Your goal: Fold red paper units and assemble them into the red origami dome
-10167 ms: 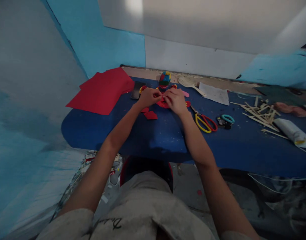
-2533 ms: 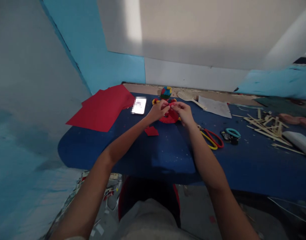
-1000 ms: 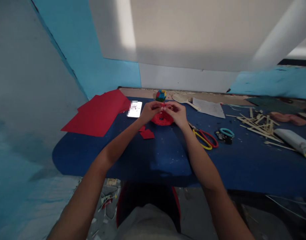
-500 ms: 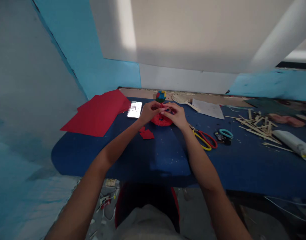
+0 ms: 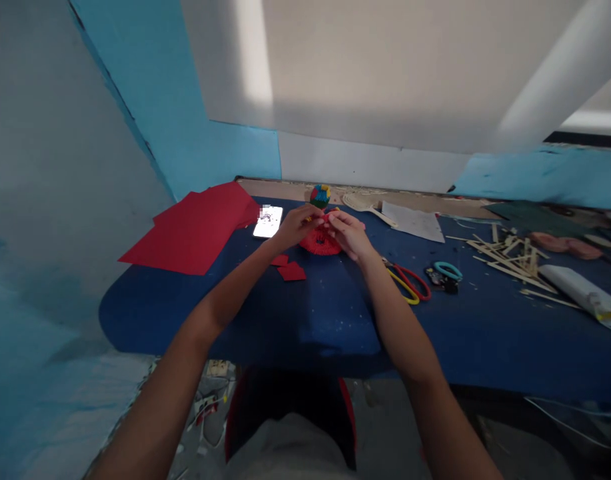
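Note:
My left hand and my right hand meet over the middle of the table, fingertips pinched together. Between them is a small red paper piece, partly covered by the fingers. Just below and behind the hands sits a round red object with a ridged, spiky rim, its top largely hidden. Beyond the fingertips stands a multicoloured ball-like piece in blue, yellow, red and green. A few small red paper pieces lie near my left wrist.
Large red paper sheets and a lit phone lie on the left. To the right are scissors with red and yellow handles, a turquoise-handled tool, a pale fan, white paper and scattered wooden sticks.
Both hands have shifted slightly, and my right hand has turned, its fingers coming closer round the small red piece. The whole view has moved a little.

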`<state>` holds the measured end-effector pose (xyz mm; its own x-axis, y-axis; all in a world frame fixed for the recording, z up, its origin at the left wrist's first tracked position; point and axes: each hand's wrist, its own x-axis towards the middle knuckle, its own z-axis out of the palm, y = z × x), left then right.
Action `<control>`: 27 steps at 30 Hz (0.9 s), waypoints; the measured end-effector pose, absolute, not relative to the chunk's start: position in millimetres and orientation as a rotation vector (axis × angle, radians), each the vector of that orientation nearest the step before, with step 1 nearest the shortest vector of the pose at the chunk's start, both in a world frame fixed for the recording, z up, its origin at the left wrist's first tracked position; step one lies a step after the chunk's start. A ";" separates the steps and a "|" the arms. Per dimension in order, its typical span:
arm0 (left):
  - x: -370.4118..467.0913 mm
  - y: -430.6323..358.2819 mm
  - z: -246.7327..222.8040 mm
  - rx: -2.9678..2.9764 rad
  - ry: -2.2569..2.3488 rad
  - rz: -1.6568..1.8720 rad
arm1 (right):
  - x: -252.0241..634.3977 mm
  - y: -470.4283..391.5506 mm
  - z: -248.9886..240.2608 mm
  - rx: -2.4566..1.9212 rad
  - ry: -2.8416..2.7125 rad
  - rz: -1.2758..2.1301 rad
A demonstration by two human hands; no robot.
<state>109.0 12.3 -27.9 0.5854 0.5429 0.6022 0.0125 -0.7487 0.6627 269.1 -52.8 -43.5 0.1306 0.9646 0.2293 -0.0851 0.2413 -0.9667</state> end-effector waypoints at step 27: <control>103.3 12.3 -23.1 2.322 0.360 0.894 | 282.6 -58.6 -42.2 -1.131 -1.114 1.095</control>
<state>103.3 12.3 -23.1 0.7339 0.4481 0.5104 0.0304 -0.7724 0.6344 282.6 -58.6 -42.2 0.1147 0.9892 0.0917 -0.0747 0.1006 -0.9921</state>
